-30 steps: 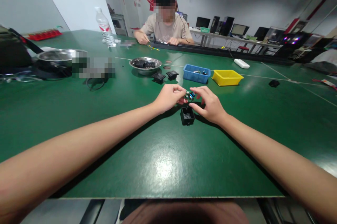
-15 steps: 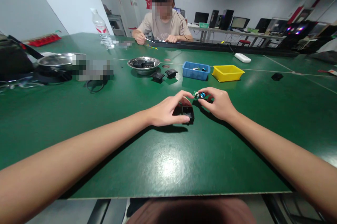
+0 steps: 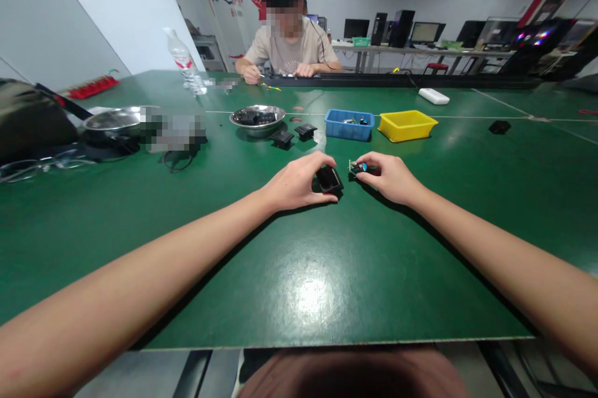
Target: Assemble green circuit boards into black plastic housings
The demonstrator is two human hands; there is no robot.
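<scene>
In my left hand (image 3: 301, 182) is a small black plastic housing (image 3: 329, 180), its hollow side tilted toward me and to the right. Thumb and fingers grip it from opposite sides. My right hand (image 3: 390, 175) pinches a small circuit board (image 3: 357, 167) that carries a blue cylindrical part. Its edge points left at the housing, and a narrow gap separates the two. Beyond my hands, two black housings (image 3: 282, 139) lie on the green table (image 3: 299, 273). Which components sit on the board is too small to make out.
A steel bowl (image 3: 257, 129) holds black parts. A blue bin (image 3: 349, 130) has small components inside, with a yellow bin (image 3: 407, 126) right of it. A black piece (image 3: 499, 127) lies far right. A water bottle (image 3: 184, 61) stands back left. Across the table sits another person (image 3: 292, 49).
The left hand has tilted the black housing and moved it slightly up, its opening now turned more toward me. The board in my right hand has turned a little. The view has shifted slightly.
</scene>
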